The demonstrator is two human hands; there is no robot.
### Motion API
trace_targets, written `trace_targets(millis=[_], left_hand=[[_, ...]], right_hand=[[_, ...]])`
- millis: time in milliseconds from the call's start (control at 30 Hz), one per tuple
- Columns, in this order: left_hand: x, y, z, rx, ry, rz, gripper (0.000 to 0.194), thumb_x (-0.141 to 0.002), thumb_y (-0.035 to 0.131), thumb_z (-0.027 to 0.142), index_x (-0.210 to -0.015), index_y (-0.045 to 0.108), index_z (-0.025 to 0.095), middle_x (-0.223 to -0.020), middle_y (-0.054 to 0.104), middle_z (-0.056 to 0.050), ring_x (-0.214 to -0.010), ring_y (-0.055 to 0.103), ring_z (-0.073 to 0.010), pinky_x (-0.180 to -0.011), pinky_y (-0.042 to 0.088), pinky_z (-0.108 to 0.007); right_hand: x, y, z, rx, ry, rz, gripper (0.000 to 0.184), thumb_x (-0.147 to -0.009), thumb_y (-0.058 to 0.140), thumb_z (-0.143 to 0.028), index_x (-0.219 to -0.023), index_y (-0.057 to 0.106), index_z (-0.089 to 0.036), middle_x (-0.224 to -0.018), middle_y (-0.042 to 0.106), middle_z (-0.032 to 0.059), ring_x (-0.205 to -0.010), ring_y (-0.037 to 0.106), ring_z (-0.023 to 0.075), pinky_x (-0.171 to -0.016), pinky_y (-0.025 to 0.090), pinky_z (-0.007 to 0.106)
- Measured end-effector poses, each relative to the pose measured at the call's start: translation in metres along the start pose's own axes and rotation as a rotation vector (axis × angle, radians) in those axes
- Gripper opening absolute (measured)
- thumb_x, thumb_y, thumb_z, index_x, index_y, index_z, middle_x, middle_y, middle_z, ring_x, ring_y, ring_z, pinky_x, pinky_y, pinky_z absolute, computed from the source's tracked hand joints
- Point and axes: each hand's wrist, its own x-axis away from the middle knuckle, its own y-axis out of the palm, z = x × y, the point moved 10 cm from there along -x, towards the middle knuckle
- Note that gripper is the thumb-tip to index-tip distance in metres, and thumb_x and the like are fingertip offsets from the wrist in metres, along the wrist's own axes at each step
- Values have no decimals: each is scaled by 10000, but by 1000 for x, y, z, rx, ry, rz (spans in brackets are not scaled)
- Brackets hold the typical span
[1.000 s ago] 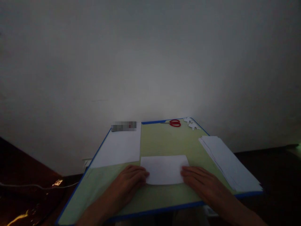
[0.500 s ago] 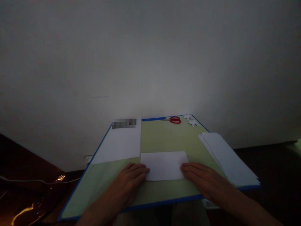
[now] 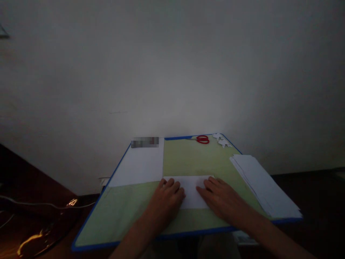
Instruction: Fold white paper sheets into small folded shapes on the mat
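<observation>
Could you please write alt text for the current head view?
A person's left hand and right hand rest on white paper on a green table edged blue. Red-handled scissors and jagged paper pieces lie near the far edge; a paper stack lies at right.

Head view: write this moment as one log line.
left hand: on front sheet; right hand: same sheet; scissors: far edge; paper stack: right

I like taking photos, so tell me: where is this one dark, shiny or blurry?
Head view: dim everywhere, darkest in the lower corners; head view: yellow glints at lower left; head view: left hand and right hand slightly soft; head view: blocky pixels at the far-left corner of the table.
</observation>
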Motion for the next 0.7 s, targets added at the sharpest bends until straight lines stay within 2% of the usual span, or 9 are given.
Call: trace_targets(millis=[100, 233, 300, 467, 700], left_hand=[[-1, 3, 3, 3, 13, 31, 105, -976, 550, 127, -997, 646, 164, -1059, 658, -95, -1012, 581, -279, -896, 461, -451], [1, 7, 7, 109, 53, 16, 221, -958, 560, 74, -1156, 607, 163, -1290, 633, -100, -1184, 548, -275, -1007, 435, -452], [2, 8, 5, 157, 45, -2, 261, -959, 545, 53, -1183, 597, 176, -1351, 621, -87, -1230, 540, -267, -1044, 421, -453], [2, 8, 2, 173, -3, -42, 269, -966, 517, 62, -1178, 616, 195, -1461, 570, -89, -1282, 537, -286, -1076, 409, -497], [-2, 11, 6, 108, -31, -97, 288, -921, 534, 94, -1187, 598, 182, -1550, 484, -102, -1239, 537, -330, -1047, 424, -557]], right_hand=[[-5, 1, -3, -62, 9, -23, 181, -930, 587, -105, -1075, 683, -156, -1025, 681, 99, -971, 642, 276, -868, 559, 472], [-5, -2, -5, -132, -35, 15, 298, -963, 478, -65, -1206, 641, -123, -1304, 657, 136, -1201, 600, 273, -1019, 506, 478], [-5, -1, -4, -146, -35, 16, 339, -967, 466, -74, -1263, 621, -126, -1376, 634, 132, -1265, 578, 269, -1060, 485, 488], [-3, 4, -2, -157, -29, 12, 382, -920, 495, -65, -1275, 623, -129, -1399, 630, 134, -1293, 572, 264, -1083, 473, 495], [-6, 11, -2, -146, 0, -50, 295, -904, 537, -90, -1177, 632, -150, -1486, 559, 121, -1319, 519, 284, -1069, 458, 498]])
